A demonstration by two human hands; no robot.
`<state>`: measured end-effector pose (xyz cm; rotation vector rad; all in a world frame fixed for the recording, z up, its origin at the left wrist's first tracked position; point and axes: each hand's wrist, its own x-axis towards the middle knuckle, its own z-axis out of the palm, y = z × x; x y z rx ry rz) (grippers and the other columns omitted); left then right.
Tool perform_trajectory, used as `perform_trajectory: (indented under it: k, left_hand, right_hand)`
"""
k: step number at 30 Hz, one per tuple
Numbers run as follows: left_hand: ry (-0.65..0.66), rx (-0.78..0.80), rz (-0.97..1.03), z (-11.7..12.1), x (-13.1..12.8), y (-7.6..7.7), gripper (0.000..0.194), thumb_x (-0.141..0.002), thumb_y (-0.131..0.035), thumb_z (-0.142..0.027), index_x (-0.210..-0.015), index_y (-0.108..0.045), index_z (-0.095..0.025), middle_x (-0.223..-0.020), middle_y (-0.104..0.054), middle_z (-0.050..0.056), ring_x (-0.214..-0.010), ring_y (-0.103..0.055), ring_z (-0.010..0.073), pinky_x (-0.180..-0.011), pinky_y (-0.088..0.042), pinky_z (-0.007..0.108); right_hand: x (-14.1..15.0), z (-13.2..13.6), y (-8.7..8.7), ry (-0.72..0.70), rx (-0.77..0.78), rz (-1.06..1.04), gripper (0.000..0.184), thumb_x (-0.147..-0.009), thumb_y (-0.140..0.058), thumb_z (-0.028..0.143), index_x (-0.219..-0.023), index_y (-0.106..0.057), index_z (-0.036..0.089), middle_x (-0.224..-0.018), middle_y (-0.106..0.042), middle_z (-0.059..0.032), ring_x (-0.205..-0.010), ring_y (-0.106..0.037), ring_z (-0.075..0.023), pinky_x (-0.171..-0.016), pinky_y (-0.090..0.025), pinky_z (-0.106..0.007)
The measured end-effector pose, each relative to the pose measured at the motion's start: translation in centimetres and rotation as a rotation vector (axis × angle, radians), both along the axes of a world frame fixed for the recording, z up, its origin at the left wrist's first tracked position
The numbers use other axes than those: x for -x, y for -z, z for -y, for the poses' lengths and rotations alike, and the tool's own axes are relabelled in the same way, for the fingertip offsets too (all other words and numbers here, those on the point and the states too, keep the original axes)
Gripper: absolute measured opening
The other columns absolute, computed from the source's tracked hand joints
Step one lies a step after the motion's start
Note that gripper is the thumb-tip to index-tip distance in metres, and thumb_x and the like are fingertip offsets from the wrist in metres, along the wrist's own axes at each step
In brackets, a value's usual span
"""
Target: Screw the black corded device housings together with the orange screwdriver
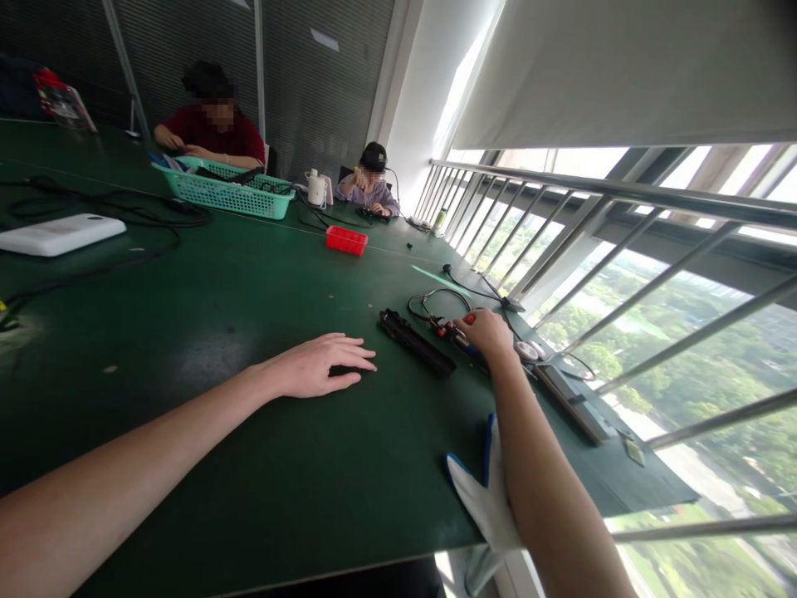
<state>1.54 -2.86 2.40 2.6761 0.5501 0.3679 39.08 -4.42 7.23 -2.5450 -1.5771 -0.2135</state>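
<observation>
Green table (249, 465) beneath the flat left hand (317, 365).

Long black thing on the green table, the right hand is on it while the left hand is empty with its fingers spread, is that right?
Not quite: in the head view, the right hand is at the small items with red parts beside the long black thing. The left hand is indeed empty, fingers spread.
</observation>
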Motion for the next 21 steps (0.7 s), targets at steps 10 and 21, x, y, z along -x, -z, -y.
perform_trajectory:
  k: [10,21]
  left_hand:
    - [-0.149,0.099,0.22,-0.4,0.3,0.6,0.026,-0.098,-0.05,-0.039,-0.098,-0.073,-0.027,-0.124,-0.073,0.0,-0.117,-0.068,0.0218,-0.105,-0.051,0.038]
    - [-0.384,0.099,-0.03,-0.2,1.5,0.0,0.072,-0.088,-0.055,-0.066,-0.15,-0.043,-0.03,-0.159,-0.042,0.008,-0.137,-0.051,0.0351,-0.106,-0.048,0.046]
  right_hand:
    - [1.7,-1.2,1.8,-0.043,0.096,0.065,0.03,-0.096,-0.051,0.029,-0.109,-0.074,0.013,-0.116,-0.071,-0.0221,-0.109,-0.07,-0.0315,-0.086,-0.053,-0.036]
    - [3.8,-0.1,0.0,-0.236,0.033,-0.003,0.054,-0.101,-0.039,0.06,-0.111,-0.071,0.018,-0.107,-0.074,-0.0135,-0.099,-0.069,-0.0258,-0.079,-0.049,-0.03]
